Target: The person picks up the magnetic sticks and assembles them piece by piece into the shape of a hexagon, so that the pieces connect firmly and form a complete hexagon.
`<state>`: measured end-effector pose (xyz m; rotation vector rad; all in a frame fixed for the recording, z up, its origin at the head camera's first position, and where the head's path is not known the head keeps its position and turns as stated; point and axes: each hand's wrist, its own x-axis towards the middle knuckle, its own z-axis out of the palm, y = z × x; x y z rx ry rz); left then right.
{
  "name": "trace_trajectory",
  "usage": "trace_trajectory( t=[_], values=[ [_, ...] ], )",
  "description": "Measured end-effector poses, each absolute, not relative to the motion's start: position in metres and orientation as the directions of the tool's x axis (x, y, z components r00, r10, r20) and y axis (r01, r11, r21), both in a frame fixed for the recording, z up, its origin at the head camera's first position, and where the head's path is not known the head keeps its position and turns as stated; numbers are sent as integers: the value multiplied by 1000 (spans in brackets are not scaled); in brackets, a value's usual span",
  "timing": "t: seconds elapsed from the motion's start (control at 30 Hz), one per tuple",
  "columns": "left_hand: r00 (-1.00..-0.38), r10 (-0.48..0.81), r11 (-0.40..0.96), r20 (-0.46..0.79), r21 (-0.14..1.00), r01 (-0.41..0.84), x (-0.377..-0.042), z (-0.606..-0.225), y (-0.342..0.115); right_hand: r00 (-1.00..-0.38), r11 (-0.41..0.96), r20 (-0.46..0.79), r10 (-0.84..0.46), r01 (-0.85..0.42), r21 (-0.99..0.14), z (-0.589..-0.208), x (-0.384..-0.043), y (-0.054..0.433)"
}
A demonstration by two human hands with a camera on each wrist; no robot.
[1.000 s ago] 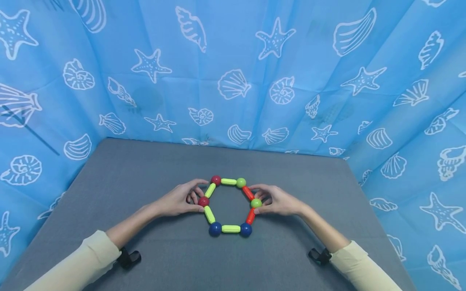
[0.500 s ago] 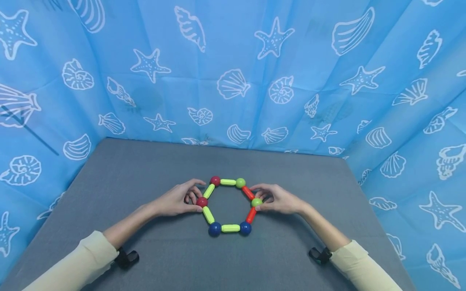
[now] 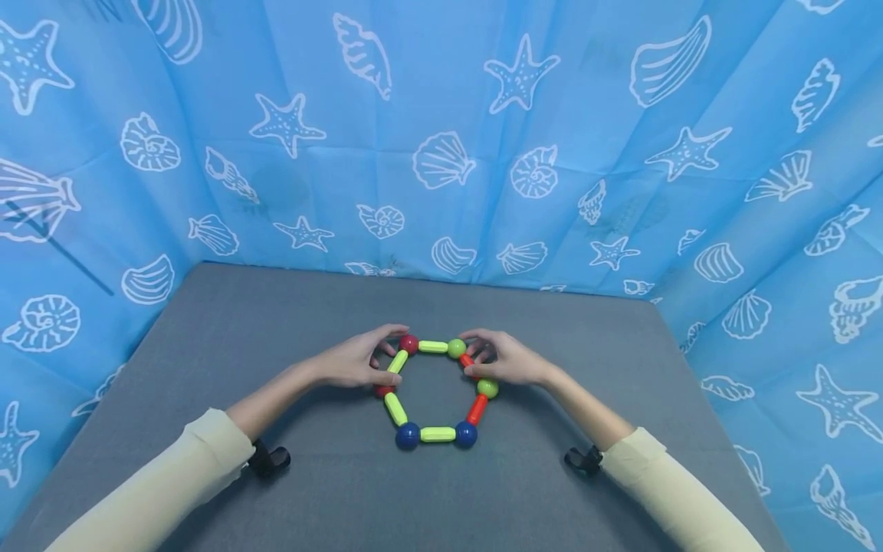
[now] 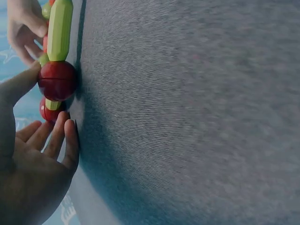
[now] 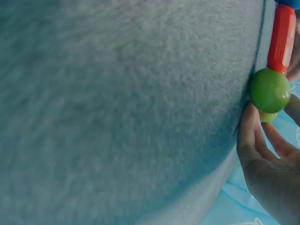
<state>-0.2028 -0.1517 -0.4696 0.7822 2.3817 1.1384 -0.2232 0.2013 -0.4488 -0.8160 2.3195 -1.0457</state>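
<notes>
A closed ring of magnetic balls and rods lies on the grey table. My left hand (image 3: 355,360) reaches along its left side, index finger by the far red ball (image 3: 408,344), thumb over the rod next to the side red ball (image 3: 382,390). In the left wrist view those fingers are loosely extended beside the red balls. My right hand (image 3: 510,359) mirrors it, fingers at the far green ball (image 3: 457,348) and thumb above a red rod near the side green ball (image 3: 488,388). The right wrist view shows its fingers extended, not wrapped round the green ball (image 5: 270,90).
Two blue balls (image 3: 408,435) with a yellow-green rod (image 3: 438,435) between them form the ring's near side. The grey cloth-covered table (image 3: 441,498) spreads around it. A blue curtain (image 3: 441,115) with white shells hangs behind and at the sides.
Both hands have moved forward from the side red and green balls toward the far balls. The side red ball shifted slightly left, then back; the ring otherwise keeps its place.
</notes>
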Motion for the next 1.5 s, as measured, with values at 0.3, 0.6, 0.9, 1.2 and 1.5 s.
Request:
trace_trajectory(
  t=[0.3,0.6,0.9,1.2,1.5],
  values=[
    [-752,652,473,-95,827,305,-201,-468,-152,-740,539,-191,-645,-263,-800,-451,-222,194],
    [-748,656,466,-96,832,302,-197,-469,-153,-751,536,-169,-638,-276,-798,-453,-220,192],
    [-743,661,477,-106,824,307,-190,-473,-160,-739,539,-184,-648,-274,-796,-453,-218,194],
    [-751,649,508,-123,804,308,-180,-475,-162,-723,617,-271,-636,-266,-740,-442,-206,205],
    [-751,650,472,-118,837,278,-178,-477,-163,-714,580,-218,-665,-310,-754,-467,-214,220]
  ],
)
